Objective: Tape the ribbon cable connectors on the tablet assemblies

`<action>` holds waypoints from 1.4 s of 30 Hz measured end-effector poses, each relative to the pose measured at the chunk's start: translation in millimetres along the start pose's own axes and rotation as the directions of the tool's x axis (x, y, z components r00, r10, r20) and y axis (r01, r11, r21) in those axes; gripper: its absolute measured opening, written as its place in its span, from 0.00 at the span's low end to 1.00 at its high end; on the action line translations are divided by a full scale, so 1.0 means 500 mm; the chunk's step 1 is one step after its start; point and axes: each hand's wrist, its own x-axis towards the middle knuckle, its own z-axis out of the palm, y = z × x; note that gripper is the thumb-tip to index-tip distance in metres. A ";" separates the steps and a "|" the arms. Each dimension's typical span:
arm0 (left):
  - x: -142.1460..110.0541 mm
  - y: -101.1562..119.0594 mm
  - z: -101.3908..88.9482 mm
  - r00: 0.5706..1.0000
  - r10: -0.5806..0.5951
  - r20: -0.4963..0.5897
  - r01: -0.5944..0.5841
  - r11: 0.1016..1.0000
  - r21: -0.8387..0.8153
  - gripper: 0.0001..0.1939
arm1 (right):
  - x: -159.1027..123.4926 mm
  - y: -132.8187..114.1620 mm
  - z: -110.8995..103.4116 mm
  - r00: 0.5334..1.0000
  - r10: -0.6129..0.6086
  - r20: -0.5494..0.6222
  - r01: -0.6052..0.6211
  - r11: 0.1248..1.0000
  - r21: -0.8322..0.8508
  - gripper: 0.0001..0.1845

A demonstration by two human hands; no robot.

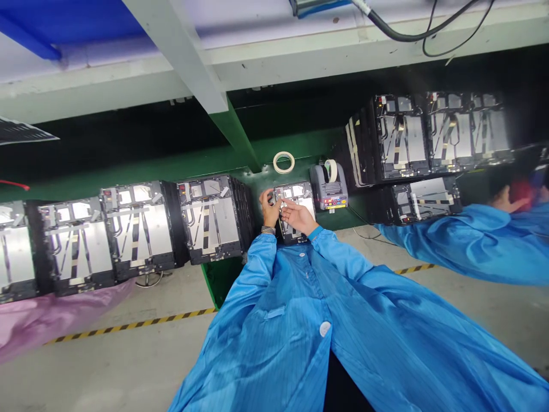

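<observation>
Left hand with the fingers curled and pressed together, pinching a small part at the upper left corner of a black-framed flat module; the part is too small to identify. Right hand with the fingers extended and loosely spread, lying across the module, its fingertips just beside the left hand. A dark metal band circles the left wrist, and both sleeves belong to a blue striped smock. The module lies on the green bench, near its edge closest to the person. Just beyond it, a loose roll of masking tape lies flat on the bench. Beside that stands a grey tape dispenser with a coloured label, holding an upright roll of tape in its top. Similar modules, with silver plates and dark strips, stand in a row along the bench to the left. Further modules are grouped to the right. At the right edge, a co-worker's hand and blue sleeve reach toward those modules. Below the bench are pink plastic film and a floor marked with yellow-and-black hazard tape.
</observation>
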 end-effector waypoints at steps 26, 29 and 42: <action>0.004 0.025 -0.011 0.991 0.044 0.123 -0.059 0.991 0.122 0.13 | 0.013 -0.003 0.006 0.995 0.048 -0.086 -0.044 0.998 0.046 0.13; 0.007 0.026 -0.013 0.987 0.063 0.148 -0.084 0.987 0.139 0.09 | 0.015 -0.004 0.006 0.994 0.054 -0.090 -0.049 0.997 0.054 0.12; 0.014 0.012 -0.017 0.983 0.129 0.133 -0.158 0.957 0.243 0.10 | 0.009 -0.009 0.009 0.993 0.069 -0.095 -0.059 0.993 0.104 0.13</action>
